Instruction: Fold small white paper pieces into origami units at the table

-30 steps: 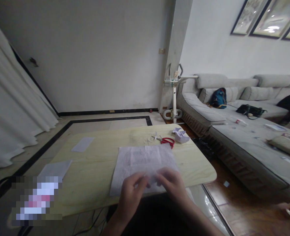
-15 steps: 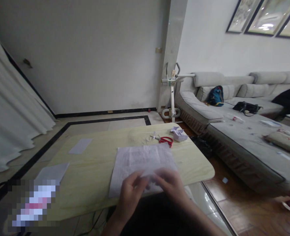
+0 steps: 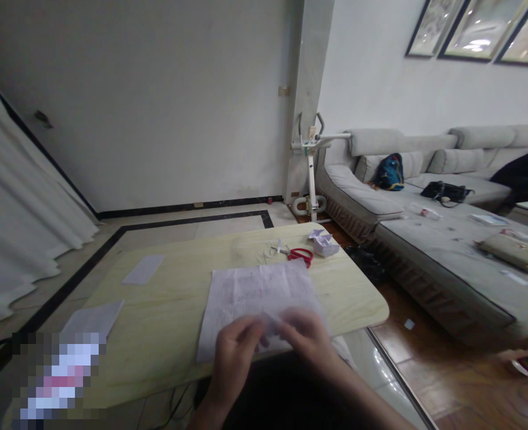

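Observation:
Over the near edge of a large creased sheet of paper, my two hands are close together. Between their fingertips is a small pale piece of paper, blurred, its shape hard to make out. My left hand pinches it from the left, fingers curled. From the other side my right hand is closed on it, its fingers smeared by motion. Beyond the sheet lie red-handled scissors, with thin paper scraps beside the blades. Folded paper pieces sit to the right of the scissors.
The pale wooden table also bears a small paper and another paper on the left, near a pixelated patch. To the right stands a grey sofa with a blue backpack and bags. A person's dark-clothed part shows at the far right.
The view has shifted slightly. My hands stay together over the sheet with the small paper between them; my fingers have moved only a little.

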`<state>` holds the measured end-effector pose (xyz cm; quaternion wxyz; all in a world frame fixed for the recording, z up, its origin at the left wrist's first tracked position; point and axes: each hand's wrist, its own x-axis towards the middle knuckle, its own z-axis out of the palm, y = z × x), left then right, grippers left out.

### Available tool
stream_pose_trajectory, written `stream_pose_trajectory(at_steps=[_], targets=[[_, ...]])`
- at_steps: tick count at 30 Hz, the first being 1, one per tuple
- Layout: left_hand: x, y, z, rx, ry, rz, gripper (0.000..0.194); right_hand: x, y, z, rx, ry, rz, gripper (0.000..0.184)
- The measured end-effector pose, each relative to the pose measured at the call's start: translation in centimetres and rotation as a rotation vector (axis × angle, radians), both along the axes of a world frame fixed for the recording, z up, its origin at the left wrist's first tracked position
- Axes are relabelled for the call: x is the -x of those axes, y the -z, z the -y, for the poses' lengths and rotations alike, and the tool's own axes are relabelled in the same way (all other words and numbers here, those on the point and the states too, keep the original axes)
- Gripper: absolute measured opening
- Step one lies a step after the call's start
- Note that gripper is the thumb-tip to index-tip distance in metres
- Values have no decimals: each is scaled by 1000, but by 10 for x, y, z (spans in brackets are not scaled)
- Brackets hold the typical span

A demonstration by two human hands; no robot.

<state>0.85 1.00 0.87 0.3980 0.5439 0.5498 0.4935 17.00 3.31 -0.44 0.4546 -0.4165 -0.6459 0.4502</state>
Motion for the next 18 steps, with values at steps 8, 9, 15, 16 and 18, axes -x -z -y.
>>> stream_pose_trajectory(at_steps=[8, 9, 15, 16, 18], targets=[[-2, 6, 2, 0, 4, 29, 39, -1, -3, 2, 30, -29, -47, 32], [-2, 7, 1, 7, 7, 42, 38, -1, -3, 2, 31, -27, -52, 33], [-1, 14, -2, 52, 41, 74, 31, -2, -6, 2, 47, -39, -54, 29], [-2, 15, -2, 42, 31, 67, 31, -2, -7, 2, 51, -41, -56, 28], [-2, 14, -2, 22, 11, 51, 31, -1, -7, 3, 74, -36, -72, 27]])
